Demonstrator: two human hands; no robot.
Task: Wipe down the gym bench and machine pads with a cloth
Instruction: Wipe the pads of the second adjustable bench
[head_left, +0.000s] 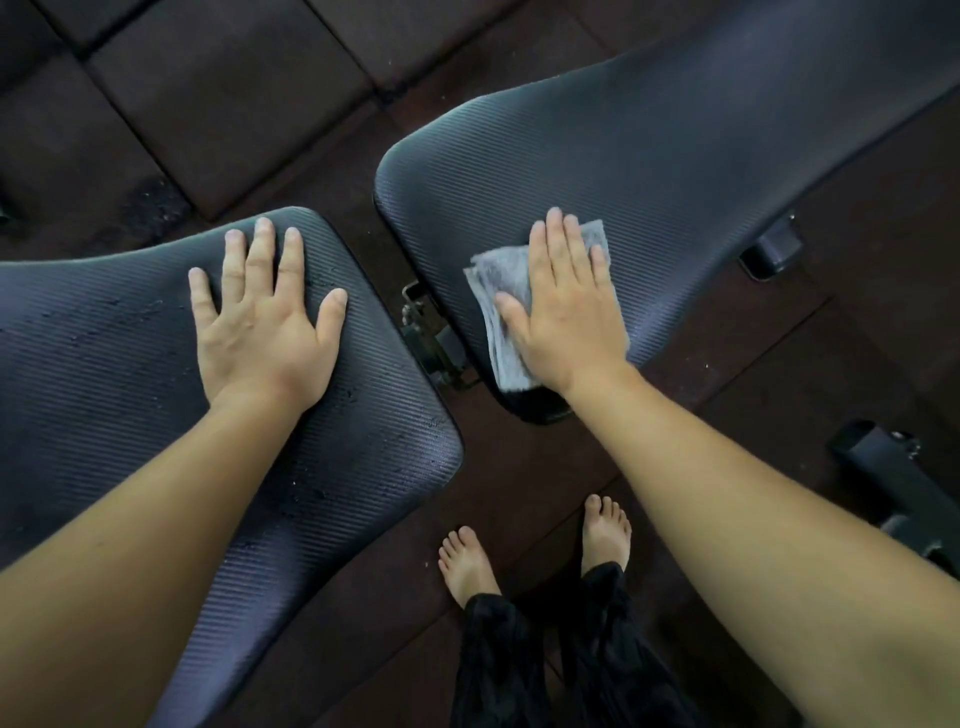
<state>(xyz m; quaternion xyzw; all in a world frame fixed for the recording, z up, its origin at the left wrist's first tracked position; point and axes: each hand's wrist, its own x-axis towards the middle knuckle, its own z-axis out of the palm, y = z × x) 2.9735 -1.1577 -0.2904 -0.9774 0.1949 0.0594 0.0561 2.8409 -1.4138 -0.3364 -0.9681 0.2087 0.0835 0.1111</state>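
Head view: cloth (505, 356) under flat right hand (566, 312); left hand (265, 322) flat on neighbouring pad (104, 364).

I am wearing loose black trousers (597, 654); my feet (467, 566) and forearms (727, 493) are going bare.

Gym, ribbed black bench pads (675, 156), dark rubber floor tiles (223, 104)

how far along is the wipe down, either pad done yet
Nothing plainly finished. In hand: the right hand presses the grey cloth flat on the near end of the right pad. Left: the left pad shows droplets around the resting left hand, so it needs wiping.
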